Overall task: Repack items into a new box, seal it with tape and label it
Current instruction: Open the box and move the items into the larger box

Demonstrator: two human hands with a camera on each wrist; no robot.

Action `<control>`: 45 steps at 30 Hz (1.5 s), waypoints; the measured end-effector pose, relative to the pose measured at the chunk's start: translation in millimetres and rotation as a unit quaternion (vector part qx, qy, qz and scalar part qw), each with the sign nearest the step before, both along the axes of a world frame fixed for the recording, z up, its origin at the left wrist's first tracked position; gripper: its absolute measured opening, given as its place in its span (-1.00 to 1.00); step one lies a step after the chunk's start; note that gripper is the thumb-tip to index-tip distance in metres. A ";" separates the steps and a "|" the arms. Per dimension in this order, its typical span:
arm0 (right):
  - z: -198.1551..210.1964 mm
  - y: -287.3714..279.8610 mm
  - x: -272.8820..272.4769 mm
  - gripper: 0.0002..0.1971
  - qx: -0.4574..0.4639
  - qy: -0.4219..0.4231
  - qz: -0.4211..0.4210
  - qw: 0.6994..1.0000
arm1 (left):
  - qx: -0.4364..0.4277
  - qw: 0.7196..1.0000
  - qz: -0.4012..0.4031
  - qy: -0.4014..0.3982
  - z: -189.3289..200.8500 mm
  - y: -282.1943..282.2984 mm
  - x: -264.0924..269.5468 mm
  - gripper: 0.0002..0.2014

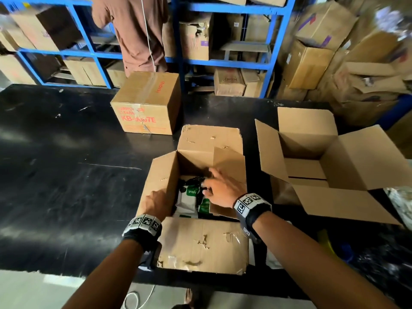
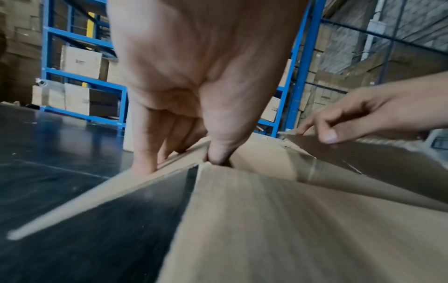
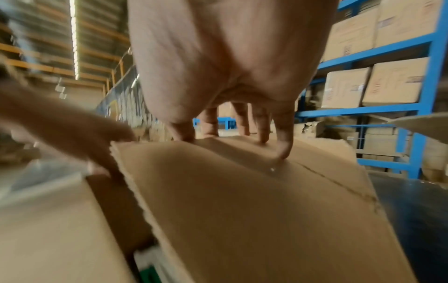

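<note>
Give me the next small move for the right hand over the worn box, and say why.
Probably lower the right hand and take one white-and-green packet. The worn box still holds packets, the new box beside it looks empty, and the left hand already grips the worn box's left wall.
</note>
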State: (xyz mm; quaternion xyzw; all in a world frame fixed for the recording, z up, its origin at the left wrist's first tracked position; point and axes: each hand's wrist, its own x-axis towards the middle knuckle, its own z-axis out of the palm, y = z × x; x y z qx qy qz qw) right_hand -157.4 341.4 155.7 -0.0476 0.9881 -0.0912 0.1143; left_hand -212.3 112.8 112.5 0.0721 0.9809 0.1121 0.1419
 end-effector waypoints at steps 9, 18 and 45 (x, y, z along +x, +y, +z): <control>50.1 19.1 26.6 -0.75 -0.094 0.115 -0.183 0.972 | -0.015 0.998 0.065 -0.016 13.4 -14.8 14.4 -0.68; 44.5 43.1 23.6 -0.70 -0.002 0.064 -0.271 0.960 | -0.007 0.996 0.092 -0.017 13.4 -75.8 -5.8 -0.69; -7.7 -43.4 -52.1 -0.65 -0.056 0.000 -0.278 0.959 | 0.107 0.991 -0.078 0.034 29.1 -58.0 -81.4 -0.64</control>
